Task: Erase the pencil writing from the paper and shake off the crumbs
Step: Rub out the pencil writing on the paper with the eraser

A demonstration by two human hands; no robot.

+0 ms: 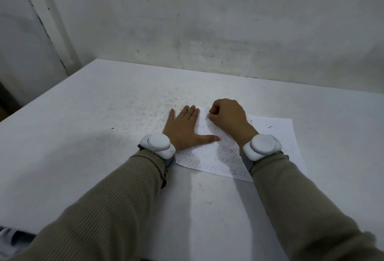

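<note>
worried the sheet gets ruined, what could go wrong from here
1. The left hand presses flat on only the left part of the paper. The right side lies free, so hard rubbing could crease or tear it.
2. The right hand is curled over the top lines, and its forearm passes over the writing lower down, which might smear if it drags.
3. Dark specks sit near the far right edge and could get rubbed in unless shaken off.

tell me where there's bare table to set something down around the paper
Widest: the table left of the left hand, out to its left edge. Another band lies between the paper and the wall, dusted with dark specks. The near strip between the two sleeves is bare too. Crowded: the paper's left half, under the left hand and right hand.
</note>
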